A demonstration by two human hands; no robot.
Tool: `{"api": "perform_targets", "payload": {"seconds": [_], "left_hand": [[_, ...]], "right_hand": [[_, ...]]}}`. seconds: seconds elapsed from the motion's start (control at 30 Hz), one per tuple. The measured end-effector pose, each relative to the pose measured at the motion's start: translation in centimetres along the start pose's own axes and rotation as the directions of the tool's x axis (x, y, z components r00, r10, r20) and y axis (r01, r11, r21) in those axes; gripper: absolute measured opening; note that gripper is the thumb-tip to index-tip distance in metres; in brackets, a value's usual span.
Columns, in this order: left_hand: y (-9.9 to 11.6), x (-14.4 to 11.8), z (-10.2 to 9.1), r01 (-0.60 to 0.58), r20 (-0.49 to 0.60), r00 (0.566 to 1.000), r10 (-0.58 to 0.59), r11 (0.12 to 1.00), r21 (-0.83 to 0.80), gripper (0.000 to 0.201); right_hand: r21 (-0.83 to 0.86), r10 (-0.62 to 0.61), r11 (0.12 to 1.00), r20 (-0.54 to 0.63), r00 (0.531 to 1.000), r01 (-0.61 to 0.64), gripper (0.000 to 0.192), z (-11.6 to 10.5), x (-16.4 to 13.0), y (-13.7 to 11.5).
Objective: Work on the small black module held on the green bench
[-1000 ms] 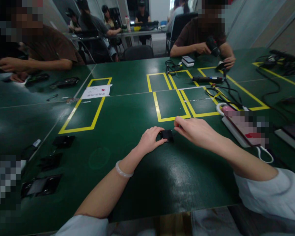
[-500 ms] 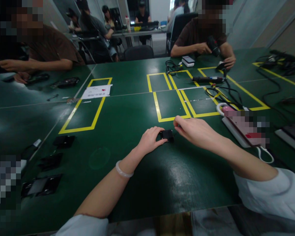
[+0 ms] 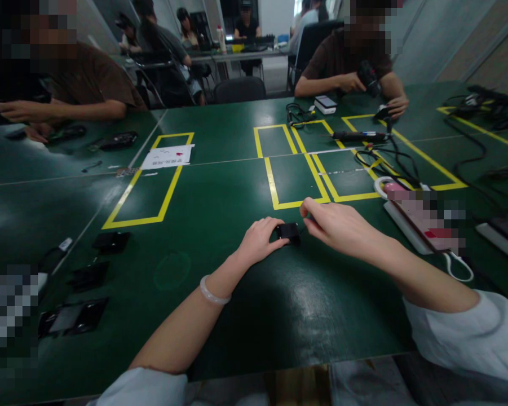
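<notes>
A small black rectangular part (image 3: 289,231) lies on the green table (image 3: 220,192) in front of me. My left hand (image 3: 261,241) grips it from the left, fingers along the far side and thumb on the near side. Just to its right, my right hand (image 3: 330,221) is closed in a pinch. Something thin and dark appears between the pinching fingers and the black part; it is too small to name. Several more black parts (image 3: 74,317) sit in a column on the left.
Yellow tape rectangles (image 3: 274,183) mark the table. A white sheet (image 3: 168,157) lies at the left. To the right are a pink-and-white device (image 3: 420,217), a black pen-shaped tool (image 3: 359,137) and cables. Across the table, a person's hands hold a dark power tool (image 3: 367,78).
Almost nothing differs. Both hands keep their places at the black part, and the whole view has shifted very slightly.
</notes>
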State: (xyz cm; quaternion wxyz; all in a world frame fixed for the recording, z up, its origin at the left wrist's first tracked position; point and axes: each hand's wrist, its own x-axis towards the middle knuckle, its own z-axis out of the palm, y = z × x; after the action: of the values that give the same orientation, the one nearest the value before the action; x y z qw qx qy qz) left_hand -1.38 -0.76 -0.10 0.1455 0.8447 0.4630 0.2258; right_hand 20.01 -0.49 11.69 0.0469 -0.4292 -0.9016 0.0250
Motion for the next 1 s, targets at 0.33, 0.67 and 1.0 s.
{"api": "perform_targets", "payload": {"seconds": [0.33,0.67,1.0], "left_hand": [[0.12,-0.02,-0.18,0.002,0.003,1.000,-0.002,1.000,-0.006,0.037],[0.11,0.01,-0.16,0.004,0.001,1.000,-0.004,1.000,-0.002,0.037],[0.15,0.03,-0.13,0.007,0.010,1.000,-0.007,1.000,0.004,0.037]], "right_hand": [[0.009,0.009,1.000,0.031,0.999,-0.010,0.017,0.06,-0.03,0.10],[0.002,0.032,0.999,0.043,0.999,-0.032,0.020,-0.14,-0.06,0.16],[-0.107,0.075,0.992,0.040,0.996,-0.071,0.027,-0.05,0.35,-0.36]]}}
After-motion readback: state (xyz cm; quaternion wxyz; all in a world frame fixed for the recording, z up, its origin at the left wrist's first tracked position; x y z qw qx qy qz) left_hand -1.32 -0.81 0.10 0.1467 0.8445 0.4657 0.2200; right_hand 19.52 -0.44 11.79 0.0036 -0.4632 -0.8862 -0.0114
